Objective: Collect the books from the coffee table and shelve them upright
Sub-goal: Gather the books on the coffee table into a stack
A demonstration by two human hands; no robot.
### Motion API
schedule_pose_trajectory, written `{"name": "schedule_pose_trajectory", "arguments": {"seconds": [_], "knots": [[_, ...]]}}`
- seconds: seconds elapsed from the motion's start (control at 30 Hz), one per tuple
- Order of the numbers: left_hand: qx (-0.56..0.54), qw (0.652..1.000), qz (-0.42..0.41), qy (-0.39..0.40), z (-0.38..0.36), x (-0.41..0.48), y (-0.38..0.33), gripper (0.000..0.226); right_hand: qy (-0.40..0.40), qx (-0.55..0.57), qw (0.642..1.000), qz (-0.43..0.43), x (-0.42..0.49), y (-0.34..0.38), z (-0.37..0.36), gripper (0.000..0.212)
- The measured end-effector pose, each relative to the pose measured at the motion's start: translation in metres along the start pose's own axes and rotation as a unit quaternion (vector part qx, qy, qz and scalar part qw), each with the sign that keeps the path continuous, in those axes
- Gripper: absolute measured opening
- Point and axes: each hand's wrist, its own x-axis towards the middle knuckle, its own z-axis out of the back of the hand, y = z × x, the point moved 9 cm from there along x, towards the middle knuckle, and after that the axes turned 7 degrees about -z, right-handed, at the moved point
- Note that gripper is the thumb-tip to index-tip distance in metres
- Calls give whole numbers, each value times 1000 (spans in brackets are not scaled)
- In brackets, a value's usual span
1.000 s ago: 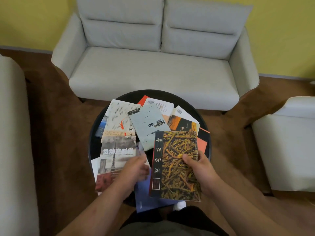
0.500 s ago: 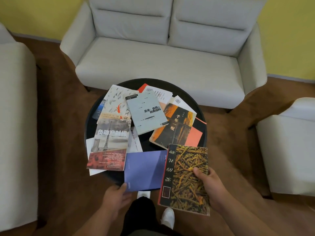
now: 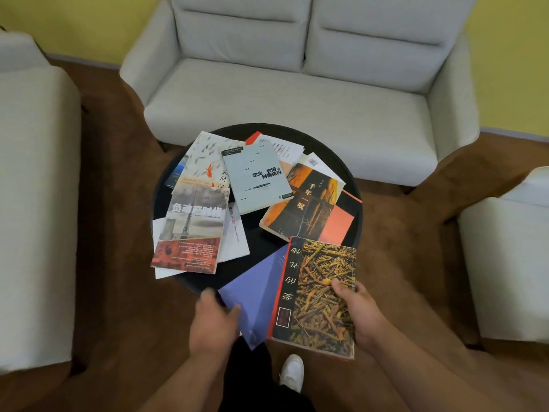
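Note:
Several books lie scattered on a round black coffee table (image 3: 162, 200). My right hand (image 3: 358, 310) grips a book with a yellow-twig cover (image 3: 315, 292) by its right edge, off the table's near rim. My left hand (image 3: 214, 319) holds the near corner of a plain blue book (image 3: 257, 292), which is tilted and slid partly off the table, beside the twig book. Still flat on the table are a grey tower-cover book (image 3: 193, 230), a pale green book (image 3: 257, 176), an orange-black book (image 3: 303, 203) and a fish-cover book (image 3: 205, 162).
A light grey two-seat sofa (image 3: 297, 90) stands behind the table. Armchairs flank it at the left (image 3: 32, 188) and right (image 3: 505, 263). Brown carpet (image 3: 113, 263) surrounds the table. My white shoe (image 3: 292, 371) shows below the books.
My left hand took hold of the blue book and turned it, pulling it off the table edge. My right hand kept the twig book near the rim. The view drew closer.

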Motion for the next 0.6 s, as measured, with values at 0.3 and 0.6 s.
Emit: {"name": "schedule_pose_trajectory", "arguments": {"seconds": [0.3, 0.6], "knots": [[329, 921, -186, 95, -35, 39, -58, 84, 0, -1, 1000, -27, -9, -6, 24, 38], [239, 964, -117, 3, -22, 9, -35, 90, 56, 24, 994, -88, -17, -22, 17, 41]]}}
